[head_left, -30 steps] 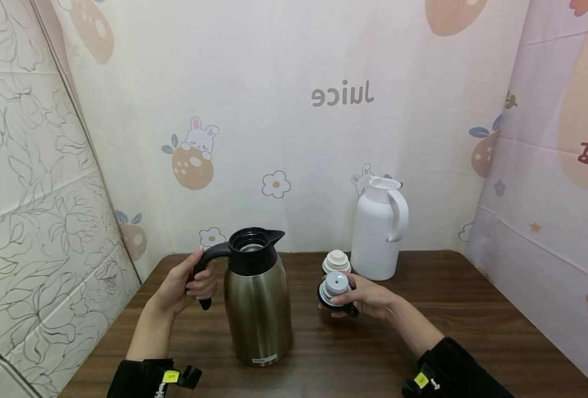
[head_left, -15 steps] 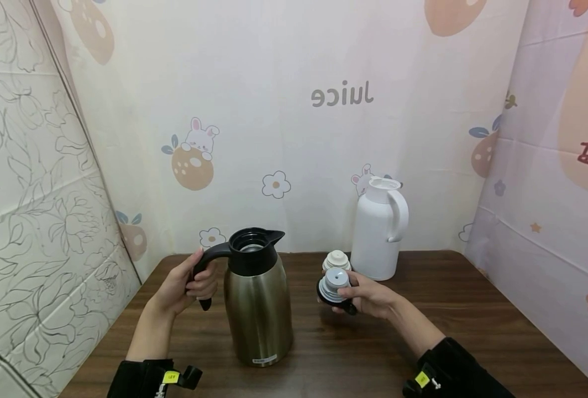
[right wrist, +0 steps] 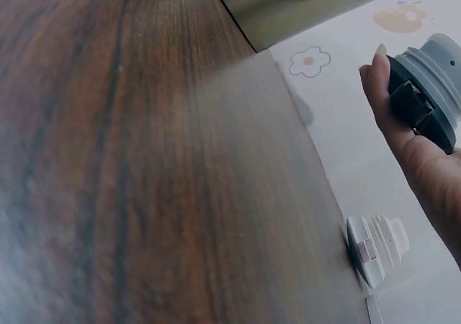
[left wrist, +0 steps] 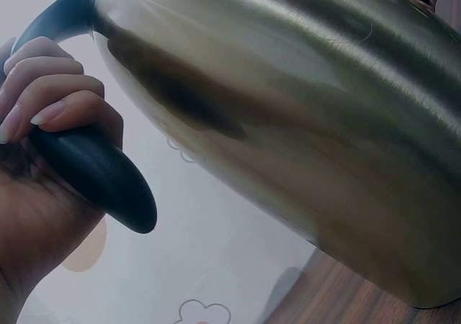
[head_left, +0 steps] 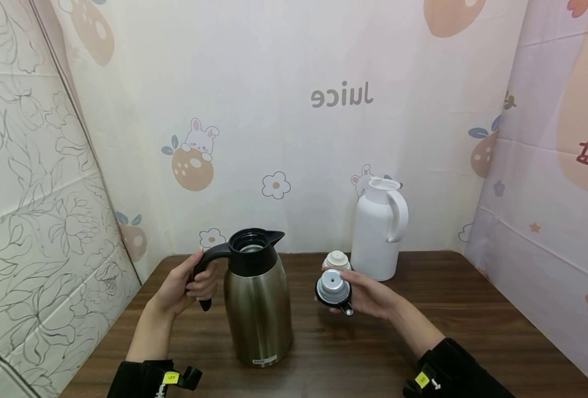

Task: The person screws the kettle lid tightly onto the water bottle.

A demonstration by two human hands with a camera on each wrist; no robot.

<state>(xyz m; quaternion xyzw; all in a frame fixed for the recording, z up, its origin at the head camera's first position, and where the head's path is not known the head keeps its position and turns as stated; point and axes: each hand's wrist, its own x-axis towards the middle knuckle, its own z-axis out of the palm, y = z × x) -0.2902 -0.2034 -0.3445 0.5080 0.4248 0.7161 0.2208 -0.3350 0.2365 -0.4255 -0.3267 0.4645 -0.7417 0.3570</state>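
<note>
Tabletop (head_left: pixel 344 359) below, left hand (head_left: pixel 176 287) grips handle (left wrist: pixel 101 176)

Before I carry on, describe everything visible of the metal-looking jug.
The jug has a tall, brushed, metallic, slightly golden body with a small pale label, too small to read, low on its near side. A black, plastic-looking collar carries a pointed spout on the right and a curved handle on the left. Its mouth is uncovered. It stands upright on the brown table, the left hand gripping the handle.
</note>
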